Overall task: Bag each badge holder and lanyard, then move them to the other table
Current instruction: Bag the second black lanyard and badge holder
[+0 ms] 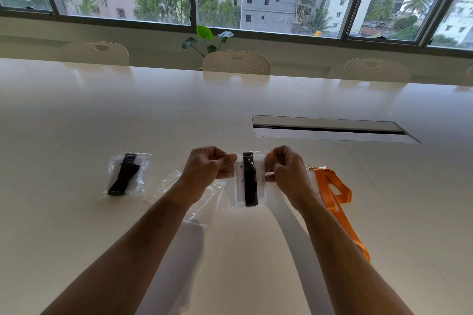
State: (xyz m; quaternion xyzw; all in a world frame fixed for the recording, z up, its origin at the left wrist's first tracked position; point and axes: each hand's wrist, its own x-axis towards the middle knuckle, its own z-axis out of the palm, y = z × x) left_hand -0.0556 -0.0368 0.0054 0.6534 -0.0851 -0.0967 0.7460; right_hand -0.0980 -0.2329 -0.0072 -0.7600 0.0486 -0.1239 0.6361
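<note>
While we work across the white table (76, 212) from left to right, the items read as follows.

Finished bag (127, 174): lies flat at far left, well apart from our hands, with a black lanyard folded inside.

Spare bags (202, 202): empty clear plastic, loose on the table beneath and beside our left forearm; we cannot tell how many.

Left hand (207, 164): fingers curled closed, pinching the left upper edge of the bag in work.

Bag in work (247, 181): held between both hands just above the table, its mouth facing away from us; a badge holder and a black lanyard sit inside, the lanyard running down the middle.

Right hand (284, 169): fingers curled closed, pinching the right upper edge of the same bag.

Orange lanyard (335, 197): lies unbagged just right of our right wrist, its clip end farthest from us; a clear holder appears to sit under it, though this is hard to confirm.

Step in hand: we judge this to be closing the mouth of the second bag.

Next move: press the seal along its full width, lay the bag beside the finished one, then take a spare bag for the orange set. Nothing has yet gone to the other table.
</note>
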